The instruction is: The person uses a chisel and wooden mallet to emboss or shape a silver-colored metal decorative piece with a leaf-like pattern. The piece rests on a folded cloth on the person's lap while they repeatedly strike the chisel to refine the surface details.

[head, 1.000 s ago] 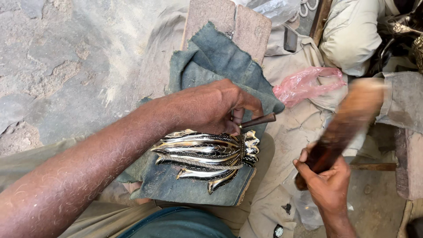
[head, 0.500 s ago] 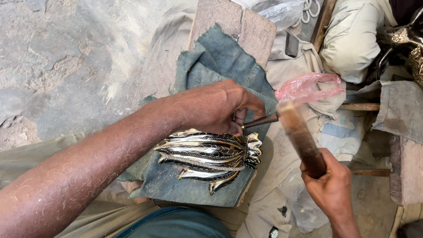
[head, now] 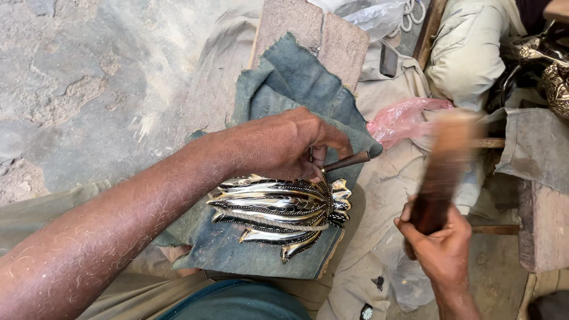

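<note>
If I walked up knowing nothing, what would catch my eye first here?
Most likely the shiny ribbed metal ornament, lying on a blue-grey cloth in the middle. The left hand holds a thin metal punch to its upper edge. At the right, the right hand grips a wooden mallet, blurred with motion.

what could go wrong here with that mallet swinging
The wooden mallet in the right hand is blurred mid-swing, while the left hand pinches the chisel close to its struck end; a miss may hit fingers. The ornate metal piece lies unclamped on the blue cloth and might shift.
</note>
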